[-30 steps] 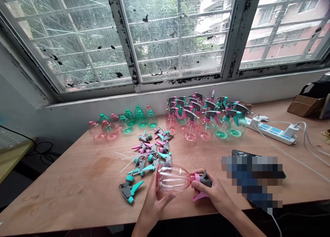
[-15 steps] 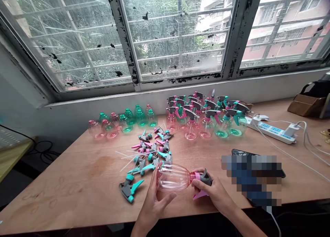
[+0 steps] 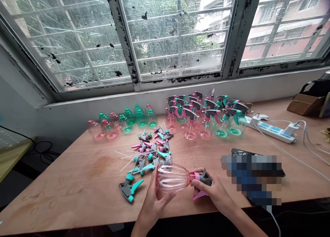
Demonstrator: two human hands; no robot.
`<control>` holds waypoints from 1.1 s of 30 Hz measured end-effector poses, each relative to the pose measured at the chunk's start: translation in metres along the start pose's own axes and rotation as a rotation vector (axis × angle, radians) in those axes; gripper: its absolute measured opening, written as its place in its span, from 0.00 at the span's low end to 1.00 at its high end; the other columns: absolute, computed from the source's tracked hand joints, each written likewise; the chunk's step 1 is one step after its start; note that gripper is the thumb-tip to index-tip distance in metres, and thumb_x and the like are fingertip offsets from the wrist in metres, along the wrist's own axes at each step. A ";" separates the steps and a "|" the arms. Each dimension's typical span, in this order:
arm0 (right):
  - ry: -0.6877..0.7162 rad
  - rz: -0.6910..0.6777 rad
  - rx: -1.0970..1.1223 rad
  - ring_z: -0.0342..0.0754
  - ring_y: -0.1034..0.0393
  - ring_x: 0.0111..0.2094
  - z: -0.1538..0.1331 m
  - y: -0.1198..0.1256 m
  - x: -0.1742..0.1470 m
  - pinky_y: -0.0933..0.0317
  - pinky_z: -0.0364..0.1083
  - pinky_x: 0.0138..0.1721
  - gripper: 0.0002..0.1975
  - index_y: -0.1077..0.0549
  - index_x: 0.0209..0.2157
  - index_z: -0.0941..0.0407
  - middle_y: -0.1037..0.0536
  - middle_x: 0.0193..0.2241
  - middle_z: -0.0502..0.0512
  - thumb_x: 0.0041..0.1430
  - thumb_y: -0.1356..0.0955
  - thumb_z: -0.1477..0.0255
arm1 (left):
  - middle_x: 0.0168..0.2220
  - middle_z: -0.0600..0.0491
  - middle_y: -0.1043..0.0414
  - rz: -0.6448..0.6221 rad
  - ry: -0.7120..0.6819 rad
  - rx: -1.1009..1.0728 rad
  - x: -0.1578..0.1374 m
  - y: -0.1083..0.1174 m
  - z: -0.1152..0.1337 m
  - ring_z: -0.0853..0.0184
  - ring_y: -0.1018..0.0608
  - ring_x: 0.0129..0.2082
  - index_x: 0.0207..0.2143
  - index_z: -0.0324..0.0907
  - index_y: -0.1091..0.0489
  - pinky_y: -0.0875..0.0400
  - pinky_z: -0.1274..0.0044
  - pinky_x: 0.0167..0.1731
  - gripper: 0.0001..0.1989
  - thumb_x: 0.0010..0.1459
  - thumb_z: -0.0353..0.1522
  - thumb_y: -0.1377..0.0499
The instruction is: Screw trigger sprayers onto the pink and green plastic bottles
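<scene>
A clear pink spray bottle lies sideways in the air between my hands, its neck to the right. My left hand is wrapped round its base end. At the neck, my right hand grips the grey and pink trigger sprayer head, its thumb near the pink collar. The head sits on the bottle's neck. Left of my left hand, a grey and teal sprayer head lies on the table. Just beyond the bottle is a pile of loose sprayer heads with thin clear tubes.
Several pink and green bottles without heads stand at the back left. Bottles fitted with sprayer heads stand in a group at the back centre. A power strip, white cables, a phone and a brown box are on the right.
Almost nothing differs. The bottle appears turned slightly about its length between my hands, while both hands stay in place.
</scene>
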State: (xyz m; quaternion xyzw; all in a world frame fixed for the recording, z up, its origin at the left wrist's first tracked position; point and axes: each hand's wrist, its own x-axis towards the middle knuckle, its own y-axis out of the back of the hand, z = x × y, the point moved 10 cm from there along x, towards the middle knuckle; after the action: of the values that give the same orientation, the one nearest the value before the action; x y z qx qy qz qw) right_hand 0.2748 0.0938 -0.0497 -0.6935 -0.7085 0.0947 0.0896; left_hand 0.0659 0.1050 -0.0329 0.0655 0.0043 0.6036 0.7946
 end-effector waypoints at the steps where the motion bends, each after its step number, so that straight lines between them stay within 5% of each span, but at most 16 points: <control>1: 0.001 0.002 0.011 0.46 0.31 0.25 0.000 0.000 0.000 0.32 0.46 0.30 0.17 0.25 0.40 0.56 0.24 0.24 0.47 0.54 0.22 0.62 | 0.75 0.53 0.58 -0.002 -0.009 0.011 0.000 0.000 0.001 0.52 0.48 0.73 0.72 0.56 0.61 0.51 0.61 0.70 0.49 0.58 0.40 0.33; 9: -0.012 -0.004 0.026 0.46 0.30 0.24 0.002 0.000 0.000 0.32 0.46 0.29 0.18 0.26 0.41 0.56 0.23 0.23 0.47 0.54 0.22 0.62 | 0.75 0.53 0.60 0.028 -0.045 0.017 -0.001 0.003 -0.003 0.50 0.51 0.73 0.72 0.57 0.63 0.55 0.60 0.71 0.53 0.56 0.40 0.31; 14: -0.006 0.002 0.021 0.45 0.30 0.24 0.002 0.000 0.000 0.32 0.46 0.29 0.18 0.26 0.41 0.57 0.23 0.24 0.47 0.55 0.22 0.62 | 0.75 0.50 0.60 0.001 -0.019 -0.015 -0.001 0.001 -0.002 0.51 0.52 0.73 0.73 0.51 0.60 0.55 0.61 0.71 0.47 0.60 0.43 0.35; 18: -0.006 0.009 0.058 0.45 0.30 0.24 0.006 0.002 0.002 0.32 0.45 0.28 0.18 0.26 0.42 0.56 0.22 0.23 0.47 0.56 0.23 0.62 | 0.75 0.56 0.62 0.006 -0.030 0.057 -0.001 0.003 0.000 0.53 0.56 0.74 0.72 0.57 0.58 0.59 0.62 0.71 0.45 0.60 0.41 0.35; 25: -0.003 0.005 0.028 0.45 0.30 0.25 0.007 0.002 0.002 0.32 0.45 0.29 0.19 0.26 0.42 0.57 0.23 0.24 0.47 0.54 0.22 0.63 | 0.75 0.53 0.62 0.015 -0.048 -0.016 -0.002 0.004 -0.001 0.49 0.50 0.73 0.72 0.56 0.63 0.52 0.61 0.70 0.52 0.56 0.41 0.32; 29: -0.002 -0.003 0.013 0.45 0.30 0.23 0.004 0.001 0.003 0.32 0.45 0.28 0.19 0.26 0.42 0.57 0.23 0.22 0.46 0.55 0.22 0.63 | 0.74 0.50 0.54 -0.001 0.017 -0.053 -0.002 0.003 -0.007 0.48 0.44 0.71 0.72 0.54 0.60 0.48 0.59 0.69 0.47 0.59 0.42 0.35; 33: 0.005 -0.005 0.045 0.45 0.29 0.23 0.001 -0.001 0.003 0.31 0.45 0.28 0.18 0.27 0.41 0.57 0.23 0.22 0.47 0.56 0.23 0.62 | 0.75 0.55 0.59 0.006 -0.029 0.021 -0.001 0.003 -0.001 0.49 0.43 0.71 0.72 0.60 0.61 0.47 0.61 0.69 0.48 0.59 0.40 0.34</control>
State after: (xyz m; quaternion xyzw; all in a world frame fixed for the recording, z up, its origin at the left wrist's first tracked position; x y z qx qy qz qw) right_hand 0.2735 0.0968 -0.0503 -0.6899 -0.7076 0.1089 0.1072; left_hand 0.0629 0.1048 -0.0334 0.0825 -0.0012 0.6049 0.7920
